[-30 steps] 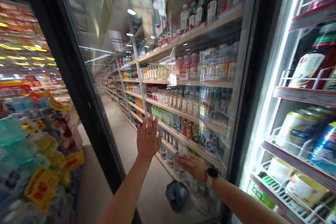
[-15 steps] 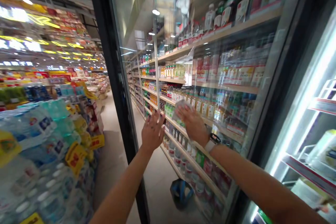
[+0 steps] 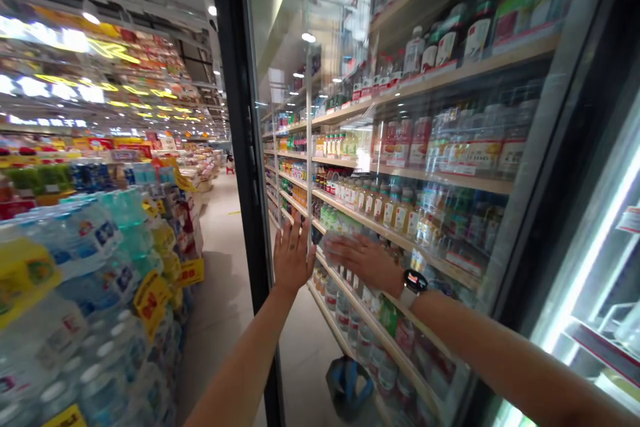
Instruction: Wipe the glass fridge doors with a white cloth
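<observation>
My left hand (image 3: 293,259) lies flat and open against the glass door (image 3: 295,7) of a drinks fridge, near its black edge frame (image 3: 240,147). To its right, my right hand (image 3: 364,261), with a watch on the wrist, presses a pale crumpled cloth (image 3: 341,245) flat onto the same pane. The cloth is blurred and shows only faintly past the fingers. Through the glass I see long wooden shelves of bottled drinks (image 3: 400,213).
Stacked packs of water bottles (image 3: 85,280) with yellow price tags stand at the left beside the aisle floor (image 3: 220,293). A blue object (image 3: 347,383) sits low on the floor behind the glass. The lit fridge interior (image 3: 600,267) is at the far right.
My right hand with the cloth went from low on the pane up to the middle, then slightly down and left. My left hand stayed flat on the glass. The view swung left.
</observation>
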Motion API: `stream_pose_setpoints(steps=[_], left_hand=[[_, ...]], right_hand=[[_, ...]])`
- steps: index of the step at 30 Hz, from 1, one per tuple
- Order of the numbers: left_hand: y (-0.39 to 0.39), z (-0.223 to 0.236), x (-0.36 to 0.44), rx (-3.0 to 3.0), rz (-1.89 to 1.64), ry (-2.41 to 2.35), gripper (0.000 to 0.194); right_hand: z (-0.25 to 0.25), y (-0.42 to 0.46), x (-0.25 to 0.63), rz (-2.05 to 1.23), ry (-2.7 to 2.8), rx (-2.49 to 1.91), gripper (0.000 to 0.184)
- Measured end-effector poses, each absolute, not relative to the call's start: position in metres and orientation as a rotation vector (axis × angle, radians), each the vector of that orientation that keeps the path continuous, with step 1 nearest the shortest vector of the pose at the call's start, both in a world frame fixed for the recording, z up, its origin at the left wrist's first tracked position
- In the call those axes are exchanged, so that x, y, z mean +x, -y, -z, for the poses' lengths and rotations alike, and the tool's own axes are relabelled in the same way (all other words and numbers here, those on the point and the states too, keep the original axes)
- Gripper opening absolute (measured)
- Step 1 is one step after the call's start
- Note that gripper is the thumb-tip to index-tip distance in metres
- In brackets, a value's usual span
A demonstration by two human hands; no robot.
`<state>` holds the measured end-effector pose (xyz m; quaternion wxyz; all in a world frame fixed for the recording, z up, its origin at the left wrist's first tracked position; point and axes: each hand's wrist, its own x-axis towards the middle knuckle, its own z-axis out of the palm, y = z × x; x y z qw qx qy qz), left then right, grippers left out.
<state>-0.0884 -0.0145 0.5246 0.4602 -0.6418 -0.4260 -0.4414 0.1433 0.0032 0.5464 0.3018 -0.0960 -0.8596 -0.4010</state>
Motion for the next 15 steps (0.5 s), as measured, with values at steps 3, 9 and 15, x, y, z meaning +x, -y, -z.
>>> stream_pose_setpoints(steps=[3, 9, 15], left_hand=[[0.012, -0.525, -0.091, -1.58, 1.086, 1.03, 0.066], [0.013, -0.523, -0.094, -1.61, 1.078, 0.986, 0.064], [0.019, -0.523, -0.093, -1.676, 1.079, 1.039, 0.069]], right_hand=[[-0.607, -0.006, 0.126, 0.992, 2.147, -0.408, 0.053], [-0.58, -0.003, 0.104, 0.965, 2.055, -0.406, 0.05], [-0.453, 0.015, 0.117, 0.95, 2.244, -0.26, 0.04]])
